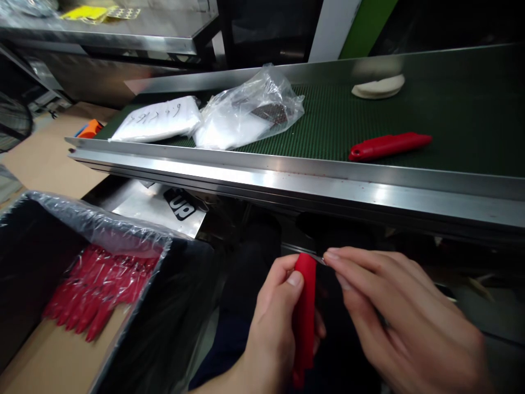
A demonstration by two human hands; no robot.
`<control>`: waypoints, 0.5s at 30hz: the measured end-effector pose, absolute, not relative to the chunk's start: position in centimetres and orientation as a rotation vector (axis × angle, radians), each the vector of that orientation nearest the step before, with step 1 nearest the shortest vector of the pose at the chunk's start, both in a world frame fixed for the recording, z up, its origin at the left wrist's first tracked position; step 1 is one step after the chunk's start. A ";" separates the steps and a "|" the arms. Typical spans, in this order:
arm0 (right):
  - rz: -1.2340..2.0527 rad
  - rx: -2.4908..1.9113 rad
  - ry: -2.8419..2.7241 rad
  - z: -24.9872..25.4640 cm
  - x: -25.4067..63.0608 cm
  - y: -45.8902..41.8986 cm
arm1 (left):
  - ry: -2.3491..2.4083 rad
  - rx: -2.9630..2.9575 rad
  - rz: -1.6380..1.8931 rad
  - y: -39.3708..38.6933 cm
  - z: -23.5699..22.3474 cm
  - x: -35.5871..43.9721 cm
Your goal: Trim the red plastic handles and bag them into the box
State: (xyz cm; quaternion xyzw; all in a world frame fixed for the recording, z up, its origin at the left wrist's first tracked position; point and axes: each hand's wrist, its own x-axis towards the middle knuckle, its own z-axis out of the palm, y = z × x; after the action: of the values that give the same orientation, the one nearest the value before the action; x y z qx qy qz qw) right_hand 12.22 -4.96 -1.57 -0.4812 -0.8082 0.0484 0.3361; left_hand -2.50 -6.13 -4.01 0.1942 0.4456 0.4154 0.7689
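My left hand (pixel 274 323) is wrapped round a red plastic handle (pixel 304 320), held upright below the conveyor's edge. My right hand (pixel 394 317) pinches a thin metal piece (pixel 318 258) at the handle's top end, thumb and forefinger pressed together. A second red handle (pixel 389 145) lies flat on the green conveyor belt (pixel 451 126), up and to the right of my hands. To my left a box lined with clear plastic (pixel 102 230) holds several more red handles (pixel 96 290).
Two plastic bags lie on the belt: a white one with writing (pixel 158 119) and a clear crumpled one (pixel 250 109). A pale curved piece (pixel 379 87) sits far right. The steel conveyor rail (pixel 287 178) runs across in front of me. A metal table (pixel 123 33) stands behind.
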 end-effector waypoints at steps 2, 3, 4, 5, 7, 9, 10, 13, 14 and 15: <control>0.122 -1.258 -2.111 -1.6 12.2 -5.0 | 0.970 0.416 0.899 -6.0 -4.1 -2.5; 0.120 -1.256 -2.109 -1.6 12.2 -5.0 | 0.971 0.410 0.901 -6.0 -4.1 -2.5; 0.123 -1.257 -2.110 -1.6 12.2 -5.0 | 0.971 0.405 0.901 -6.0 -4.1 -2.5; 0.125 -1.258 -2.111 -1.6 12.2 -5.0 | 0.979 0.400 0.901 -6.0 -4.1 -2.5; 0.120 -1.250 -2.116 -1.6 12.2 -5.0 | 0.980 0.403 0.887 -6.1 -4.0 -2.4; 0.123 -1.249 -2.120 -1.7 12.3 -5.0 | 0.994 0.411 0.874 -6.2 -4.0 -2.5; 0.128 -1.250 -2.122 -1.7 12.3 -5.0 | 1.002 0.413 0.866 -6.2 -4.0 -2.5; 0.139 -1.244 -2.126 -1.7 12.4 -5.1 | 0.997 0.417 0.855 -6.2 -3.8 -2.6; 0.134 -1.237 -2.134 -1.8 12.5 -5.2 | 0.990 0.419 0.853 -6.2 -3.8 -2.6; 0.135 -1.233 -2.146 -1.8 12.5 -5.3 | 0.982 0.421 0.846 -6.1 -3.7 -2.7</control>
State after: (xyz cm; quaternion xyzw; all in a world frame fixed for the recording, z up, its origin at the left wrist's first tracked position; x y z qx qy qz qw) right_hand 12.49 -5.30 -1.83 -0.4703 -0.8187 0.0514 0.3255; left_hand -2.68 -6.11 -3.67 0.1945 0.4539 0.3912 0.7766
